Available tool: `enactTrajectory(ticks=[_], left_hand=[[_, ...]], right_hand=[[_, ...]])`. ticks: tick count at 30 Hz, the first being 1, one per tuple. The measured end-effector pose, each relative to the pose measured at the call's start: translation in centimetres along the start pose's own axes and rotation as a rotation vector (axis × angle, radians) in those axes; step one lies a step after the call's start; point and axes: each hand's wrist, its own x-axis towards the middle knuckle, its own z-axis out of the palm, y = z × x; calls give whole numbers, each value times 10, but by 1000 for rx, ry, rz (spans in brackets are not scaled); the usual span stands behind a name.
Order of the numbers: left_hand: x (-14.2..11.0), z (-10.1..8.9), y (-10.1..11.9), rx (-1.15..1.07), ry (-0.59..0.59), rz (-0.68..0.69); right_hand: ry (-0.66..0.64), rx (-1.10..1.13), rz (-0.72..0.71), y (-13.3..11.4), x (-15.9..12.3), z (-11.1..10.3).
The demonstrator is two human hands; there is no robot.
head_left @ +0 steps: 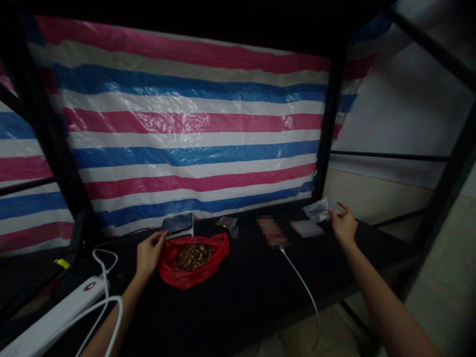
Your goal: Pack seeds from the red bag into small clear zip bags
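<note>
My left hand [150, 254] hovers at the left edge of a red plastic bag [195, 260], just in front of a digital scale [178, 225], and shows nothing in its fingers. The bag lies open on the black table [253, 277], holding a heap of small brown pieces [194, 257]. My right hand [344, 224] pinches the edge of a clear, silvery plastic pouch [320, 210], lifted slightly above the table at the far right.
A pale flat packet [308, 228], a blurred rectangular object [272, 232] with a white cable [307, 292], and a small packet [226, 222] lie along the table. A white power strip [55, 312] sits at the near left. A striped tarp [186, 129] hangs behind.
</note>
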Motion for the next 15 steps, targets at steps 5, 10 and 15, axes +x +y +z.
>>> enactTrajectory(ticks=[5,10,15], left_hand=[[-11,3,7,-1,54,-25],[-15,5,16,-52,67,-24],[-14,4,19,-138,97,-46]], right_hand=[[-121,-163,46,24,-6,8],[-229,-382,-51,13,-22,23],[-174,-626,-339,10,-34,14]])
